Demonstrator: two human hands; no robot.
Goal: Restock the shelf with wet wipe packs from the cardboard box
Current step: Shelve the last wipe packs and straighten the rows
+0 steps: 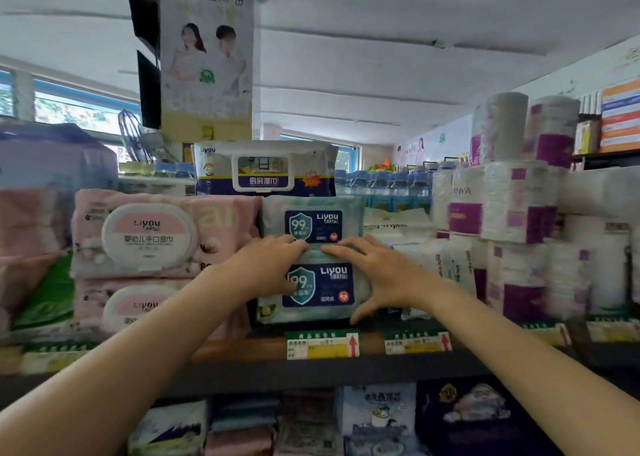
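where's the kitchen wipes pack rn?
Head view, centre: the kitchen pack stands atop the upper teal pack, right of the poster pillar's base.

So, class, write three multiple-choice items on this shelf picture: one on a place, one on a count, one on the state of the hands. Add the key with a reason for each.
1. Where does the navy kitchen-wipes pack sit?
A. on top of the stacked packs
B. on the lower shelf
C. beside the paper rolls

2. How many teal packs with a 99 shield are stacked between the hands?
A. one
B. two
C. four

3. What are the hands doing?
A. hanging idle
B. holding price tags
C. resting on the lower teal pack

Key: 1 A, it stands above the upper teal pack. 2 B, upper one and lower teal pack. 3 C, left hand and right hand lie on it, fingers fairly straight.
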